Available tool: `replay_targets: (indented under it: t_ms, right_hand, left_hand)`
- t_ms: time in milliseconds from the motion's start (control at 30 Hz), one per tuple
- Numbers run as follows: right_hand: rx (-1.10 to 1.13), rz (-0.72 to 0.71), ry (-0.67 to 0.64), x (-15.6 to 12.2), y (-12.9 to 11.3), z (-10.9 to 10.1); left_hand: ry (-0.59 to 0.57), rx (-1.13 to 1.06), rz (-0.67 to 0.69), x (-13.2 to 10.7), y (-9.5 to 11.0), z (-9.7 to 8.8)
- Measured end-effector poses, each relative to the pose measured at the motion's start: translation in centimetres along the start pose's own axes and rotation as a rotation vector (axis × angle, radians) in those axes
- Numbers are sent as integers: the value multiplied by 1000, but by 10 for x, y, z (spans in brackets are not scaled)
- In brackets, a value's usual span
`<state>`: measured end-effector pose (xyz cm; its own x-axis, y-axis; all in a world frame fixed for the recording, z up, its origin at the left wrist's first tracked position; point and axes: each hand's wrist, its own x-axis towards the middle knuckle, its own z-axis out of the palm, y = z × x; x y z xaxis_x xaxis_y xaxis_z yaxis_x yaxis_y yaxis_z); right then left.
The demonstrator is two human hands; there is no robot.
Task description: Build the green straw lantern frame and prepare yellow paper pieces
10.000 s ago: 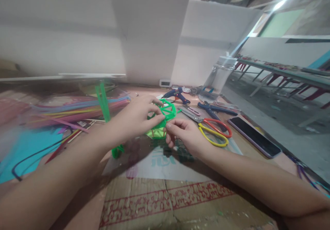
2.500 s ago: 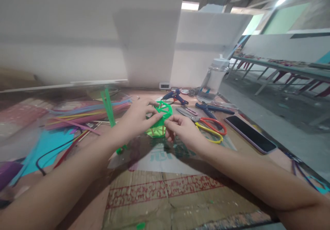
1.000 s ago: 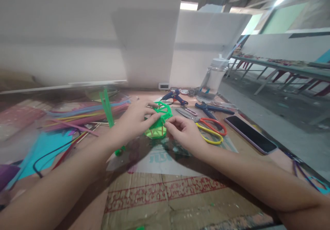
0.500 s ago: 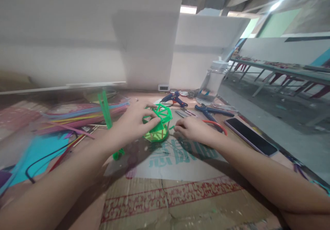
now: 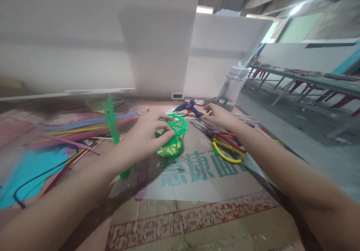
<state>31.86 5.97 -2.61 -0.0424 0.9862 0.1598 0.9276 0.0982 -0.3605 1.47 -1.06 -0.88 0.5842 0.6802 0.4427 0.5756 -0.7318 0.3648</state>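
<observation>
A small green frame of straws (image 5: pixel 173 136) on short wooden posts stands on the cardboard sheet (image 5: pixel 197 206) in the middle of the table. My left hand (image 5: pixel 144 135) is closed round its left side, thumb and fingers on the green struts. My right hand (image 5: pixel 218 116) is stretched out far to the back right, over the scissors and close to the blue glue gun (image 5: pixel 189 107). Its fingers are half curled and somewhat smeared, and I see nothing in them.
Red and yellow-handled scissors (image 5: pixel 225 148) lie right of the frame. A clear plastic jar (image 5: pixel 233 87) stands at the back. Coloured straws (image 5: pixel 81 125) and a black cable (image 5: pixel 36 179) lie left, with upright green straws (image 5: pixel 111 121). Other tables stand far right.
My right hand has let go of the green frame and reached back right toward the glue gun. My left hand keeps its hold on the frame, which now rests on the cardboard.
</observation>
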Motion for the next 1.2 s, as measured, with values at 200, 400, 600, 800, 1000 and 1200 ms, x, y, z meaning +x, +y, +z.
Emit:
replay_targets:
  t_ms: [200, 400, 600, 800, 1000, 1200]
  right_hand:
    - [94, -34, -94, 50, 1, 25]
    - [209, -20, -68, 66, -11, 45]
    - [281, 80, 92, 57, -11, 30]
    - [542, -64, 107, 15, -14, -13]
    - [659, -322, 12, -45, -18, -32]
    - [532, -462, -53, -85, -30, -31]
  left_hand:
    - [-13, 10, -22, -2, -3, -3]
    - [-68, 11, -36, -1, -1, -4]
    - [-52, -2, -47, -2, -1, -3]
    - [-43, -26, -19, -3, -3, -4]
    - [-91, -54, -63, -4, -1, -9]
    - [-76, -56, -120, -2, 0, -9]
